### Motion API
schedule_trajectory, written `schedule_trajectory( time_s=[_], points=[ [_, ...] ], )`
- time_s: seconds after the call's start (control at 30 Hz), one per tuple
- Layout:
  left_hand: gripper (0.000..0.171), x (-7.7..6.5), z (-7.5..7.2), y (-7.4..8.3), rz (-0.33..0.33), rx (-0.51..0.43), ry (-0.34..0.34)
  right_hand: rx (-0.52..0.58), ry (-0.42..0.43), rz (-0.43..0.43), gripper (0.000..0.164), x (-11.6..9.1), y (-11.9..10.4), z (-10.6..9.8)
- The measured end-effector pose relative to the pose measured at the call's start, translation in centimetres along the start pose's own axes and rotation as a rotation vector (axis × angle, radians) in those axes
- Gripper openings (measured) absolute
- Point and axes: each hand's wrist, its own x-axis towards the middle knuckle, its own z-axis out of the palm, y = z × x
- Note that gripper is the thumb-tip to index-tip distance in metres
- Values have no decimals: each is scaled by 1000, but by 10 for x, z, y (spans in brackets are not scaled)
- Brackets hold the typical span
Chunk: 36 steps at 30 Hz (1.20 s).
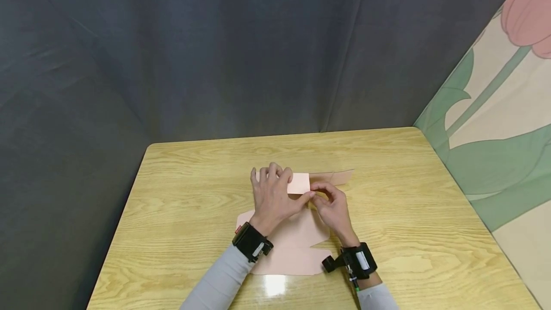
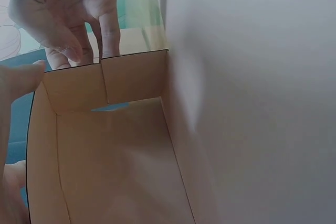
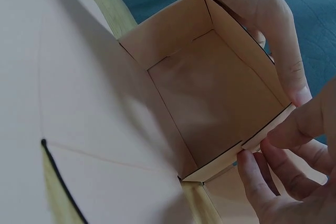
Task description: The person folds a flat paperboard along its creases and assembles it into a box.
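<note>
A pale pink cardboard box (image 3: 205,93), partly folded up from a cut flat sheet (image 1: 292,260), lies on the table. Its walls stand around an open tray shape in both wrist views. My left hand (image 1: 273,200) grips the far wall, thumb (image 2: 23,80) reaching to the right corner and other fingers over the outer side. With thumb and fingers my right hand (image 1: 333,209) pinches the right end wall (image 3: 226,161), where two flaps meet at a slit. Beyond that hand a long pink flap (image 1: 337,177) sticks out to the right.
The wooden table (image 1: 185,209) carries the cardboard, with table surface on both sides of it. A dark curtain (image 1: 258,51) hangs behind the far edge. Flower-patterned fabric (image 1: 495,123) borders the right side. Each wrist wears a black camera mount (image 1: 361,260).
</note>
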Motion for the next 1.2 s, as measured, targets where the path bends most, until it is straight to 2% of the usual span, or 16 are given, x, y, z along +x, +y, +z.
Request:
schedule_trajectory(
  time_s=[0.13,0.43,0.5,0.57,0.67,0.77,0.83,0.9,1.0,1.1,1.2],
  points=[
    [67,1,0,1,0,0,8,0,-5,-8,19,0,0,-2],
    [66,0,-1,2,-17,-8,-27,-33,-2,4,20,-1,-1,-4],
    [66,0,-1,2,-16,-12,-18,-54,5,-13,19,-2,-2,-5],
    [66,0,-1,3,-12,-18,-2,-90,33,-70,19,-2,-2,-7],
    [66,0,0,4,-2,-26,20,-203,112,-268,20,1,-5,-15],
    [67,0,1,5,9,-32,26,-411,203,-513,21,10,-11,-28],
    [67,1,1,4,13,-34,27,-557,220,-609,22,17,-15,-38],
    [67,2,0,3,11,-30,25,-684,187,-629,25,24,-17,-48],
    [67,2,-1,1,1,-21,17,-810,108,-576,25,30,-18,-59],
    [67,1,-2,1,-12,-27,-5,-864,67,-530,20,30,-17,-65],
    [66,1,-2,1,-16,-43,-13,-871,62,-525,16,29,-18,-67]
  ],
)
